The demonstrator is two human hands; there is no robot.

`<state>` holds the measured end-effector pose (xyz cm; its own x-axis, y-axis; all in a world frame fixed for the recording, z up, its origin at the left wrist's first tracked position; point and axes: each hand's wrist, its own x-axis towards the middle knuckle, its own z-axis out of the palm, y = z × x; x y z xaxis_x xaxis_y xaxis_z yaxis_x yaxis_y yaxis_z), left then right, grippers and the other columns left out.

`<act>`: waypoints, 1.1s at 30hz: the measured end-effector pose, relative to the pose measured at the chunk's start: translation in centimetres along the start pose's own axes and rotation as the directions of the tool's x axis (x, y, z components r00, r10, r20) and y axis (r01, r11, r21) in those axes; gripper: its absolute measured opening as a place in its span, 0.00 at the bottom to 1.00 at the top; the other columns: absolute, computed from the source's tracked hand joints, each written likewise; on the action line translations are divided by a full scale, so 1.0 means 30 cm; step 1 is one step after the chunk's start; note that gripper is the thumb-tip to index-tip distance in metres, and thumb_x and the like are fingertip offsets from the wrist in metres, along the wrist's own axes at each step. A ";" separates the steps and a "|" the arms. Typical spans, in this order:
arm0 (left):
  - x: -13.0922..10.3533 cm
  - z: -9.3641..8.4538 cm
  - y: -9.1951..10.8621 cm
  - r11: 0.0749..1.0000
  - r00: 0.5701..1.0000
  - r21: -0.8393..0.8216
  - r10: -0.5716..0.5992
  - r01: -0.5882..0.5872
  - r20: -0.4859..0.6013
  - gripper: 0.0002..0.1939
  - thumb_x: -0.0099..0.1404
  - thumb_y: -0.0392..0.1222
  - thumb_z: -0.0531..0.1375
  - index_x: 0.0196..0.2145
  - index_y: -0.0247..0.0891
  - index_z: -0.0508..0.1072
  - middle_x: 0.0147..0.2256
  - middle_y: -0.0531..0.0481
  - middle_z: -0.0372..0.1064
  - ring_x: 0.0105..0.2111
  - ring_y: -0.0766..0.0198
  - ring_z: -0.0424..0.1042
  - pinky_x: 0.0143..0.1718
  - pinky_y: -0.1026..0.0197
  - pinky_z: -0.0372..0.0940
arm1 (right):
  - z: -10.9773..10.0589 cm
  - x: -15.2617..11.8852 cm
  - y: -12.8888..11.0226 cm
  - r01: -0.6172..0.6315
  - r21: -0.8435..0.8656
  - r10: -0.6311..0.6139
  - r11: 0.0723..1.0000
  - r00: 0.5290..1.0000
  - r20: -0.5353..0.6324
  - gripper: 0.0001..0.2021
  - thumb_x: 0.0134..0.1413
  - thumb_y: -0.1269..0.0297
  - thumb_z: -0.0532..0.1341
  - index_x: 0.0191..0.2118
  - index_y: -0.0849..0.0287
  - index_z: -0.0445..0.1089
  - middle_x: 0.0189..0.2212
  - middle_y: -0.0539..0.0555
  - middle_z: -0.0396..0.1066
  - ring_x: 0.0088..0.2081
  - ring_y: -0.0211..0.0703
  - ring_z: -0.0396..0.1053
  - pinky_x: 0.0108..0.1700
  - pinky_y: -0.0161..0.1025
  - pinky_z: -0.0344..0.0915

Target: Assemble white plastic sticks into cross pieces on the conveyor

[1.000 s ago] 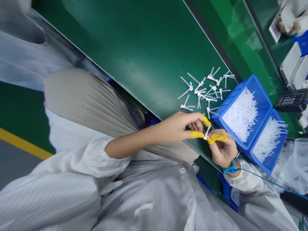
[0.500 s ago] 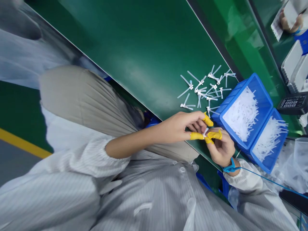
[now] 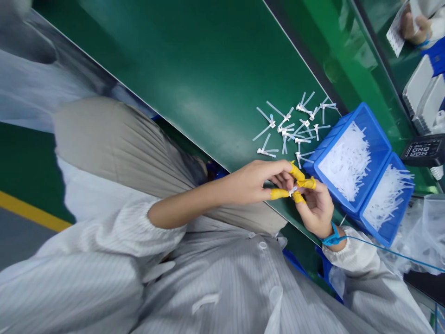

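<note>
My left hand (image 3: pixel 255 183) reaches in from the left and holds a small white part (image 3: pixel 292 190) at its yellow-covered fingertips. My right hand (image 3: pixel 318 208), with yellow finger covers and a blue wrist strap (image 3: pixel 333 237), pinches the same part from the other side. The fingers hide much of it. Beyond the hands, several white pieces with thin translucent tubes (image 3: pixel 267 151) lie spread on the green table (image 3: pixel 194 93). Right of them, a blue bin (image 3: pixel 377 139) holds a heap of short white tubes (image 3: pixel 347 162).
A second blue bin (image 3: pixel 405 204) of white tubes (image 3: pixel 385 197) adjoins the first. Behind them are a black digital display (image 3: pixel 422 149) and white trays (image 3: pixel 419 86). Another person's hand (image 3: pixel 415 28) is at the top right. Clear plastic bags (image 3: pixel 424 227) lie at the right.
Both hands have shifted slightly left in view, and the small part has turned between the fingertips. The right fingers are nearer the left fingers. The whole view has moved a little.
</note>
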<state>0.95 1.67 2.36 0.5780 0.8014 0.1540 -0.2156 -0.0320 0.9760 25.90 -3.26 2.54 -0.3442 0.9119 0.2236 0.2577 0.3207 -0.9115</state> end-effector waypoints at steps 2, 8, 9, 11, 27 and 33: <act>0.001 -0.002 0.000 1.000 1.000 0.019 0.007 -0.007 -0.004 0.11 0.71 0.33 0.69 0.49 0.40 0.76 0.44 0.48 0.83 0.44 0.63 0.84 0.49 0.61 0.78 | 0.000 0.000 0.000 -0.019 0.014 0.018 1.000 1.000 0.012 0.17 0.74 0.70 0.65 0.62 0.46 0.73 0.47 0.55 0.77 0.43 0.47 0.78 0.46 0.45 0.79; 0.001 -0.003 -0.005 0.998 1.000 0.061 0.012 -0.012 0.004 0.11 0.70 0.32 0.69 0.48 0.40 0.76 0.44 0.48 0.83 0.44 0.62 0.84 0.48 0.61 0.78 | -0.007 0.002 -0.003 -0.042 -0.001 0.042 0.999 0.998 0.042 0.17 0.74 0.72 0.64 0.61 0.46 0.73 0.47 0.54 0.78 0.43 0.46 0.78 0.47 0.44 0.78; 0.001 -0.002 -0.007 0.998 1.000 0.065 0.009 -0.009 0.001 0.12 0.70 0.32 0.69 0.49 0.40 0.76 0.44 0.48 0.84 0.44 0.62 0.84 0.48 0.61 0.78 | -0.008 0.004 -0.003 -0.043 -0.009 0.044 0.999 0.998 0.041 0.17 0.73 0.72 0.64 0.61 0.46 0.73 0.46 0.54 0.78 0.43 0.45 0.77 0.47 0.44 0.78; 0.000 0.000 -0.011 0.997 1.000 0.073 0.010 -0.009 -0.005 0.13 0.70 0.32 0.69 0.51 0.40 0.76 0.44 0.48 0.84 0.44 0.62 0.84 0.48 0.61 0.77 | -0.009 0.007 -0.003 -0.044 -0.021 0.044 0.999 0.998 0.038 0.16 0.73 0.71 0.65 0.60 0.46 0.73 0.45 0.53 0.78 0.42 0.45 0.77 0.46 0.43 0.78; -0.001 0.008 0.001 0.993 0.999 0.105 -0.042 0.044 -0.017 0.10 0.70 0.31 0.68 0.48 0.40 0.78 0.44 0.50 0.85 0.44 0.63 0.85 0.48 0.63 0.77 | -0.002 0.026 -0.020 -0.113 0.097 0.109 0.989 0.993 0.038 0.10 0.71 0.69 0.68 0.50 0.50 0.69 0.43 0.52 0.78 0.44 0.44 0.79 0.48 0.42 0.77; 0.003 0.003 0.003 0.987 0.999 0.155 -0.051 0.050 0.005 0.08 0.70 0.29 0.67 0.43 0.40 0.77 0.44 0.51 0.86 0.43 0.65 0.85 0.47 0.66 0.76 | 0.006 0.020 -0.031 -0.157 -0.001 0.157 0.988 0.987 0.042 0.11 0.66 0.72 0.68 0.47 0.50 0.69 0.41 0.50 0.73 0.40 0.42 0.75 0.44 0.38 0.74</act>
<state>1.04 1.68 2.47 0.5924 0.7988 0.1048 -0.0619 -0.0846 0.9945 25.31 -3.07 3.46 -0.3374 0.9393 0.0626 0.3096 0.1735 -0.9349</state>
